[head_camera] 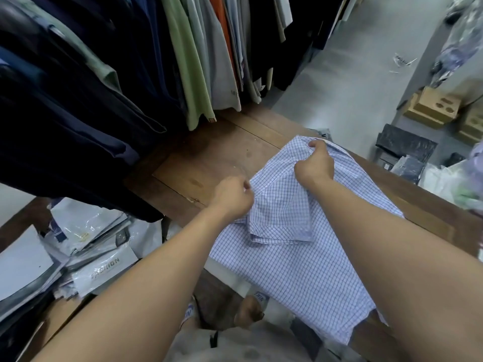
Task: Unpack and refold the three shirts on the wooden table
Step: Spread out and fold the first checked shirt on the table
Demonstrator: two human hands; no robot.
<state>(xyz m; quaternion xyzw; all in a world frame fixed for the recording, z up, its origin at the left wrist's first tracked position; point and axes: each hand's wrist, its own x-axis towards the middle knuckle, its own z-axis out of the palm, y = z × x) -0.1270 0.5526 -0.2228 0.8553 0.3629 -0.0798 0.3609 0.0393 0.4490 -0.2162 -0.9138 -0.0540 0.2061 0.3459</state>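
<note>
Folding checked shirt (300, 257) on wooden table (209, 152): shirt lies along near edge, lower part overhanging.
- Left hand (232, 197) pinches side fold.
- Right hand (315, 165) clutches fabric near collar.
- Risk: grip loosens, overhang drags shirt off edge.
- Risk: uneven pull skews fold.

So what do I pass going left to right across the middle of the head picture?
Pile of bagged shirts → left hand → right hand → white plastic bags. The checked shirt is gripped by both hands, so it has no single place.
</note>
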